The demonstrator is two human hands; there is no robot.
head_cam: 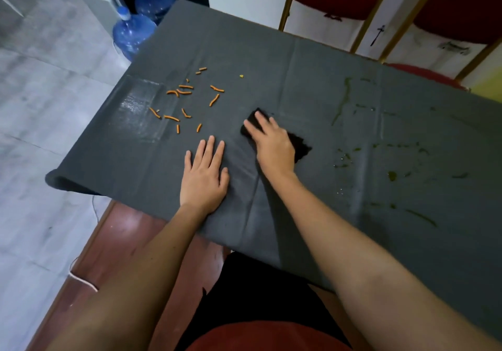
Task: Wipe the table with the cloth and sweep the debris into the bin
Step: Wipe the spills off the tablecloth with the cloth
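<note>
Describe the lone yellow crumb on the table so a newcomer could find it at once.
Start at the grey table and find the scatter of orange sticks near its left end. Just right of their far edge, toward the table's middle, lies the yellow crumb. It sits alone and is a tiny yellow speck, not a long orange strip.

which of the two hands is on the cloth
The right hand, pressed flat on the black cloth mid-table. The left hand lies flat on the bare grey table cover, with nothing under it.
</note>
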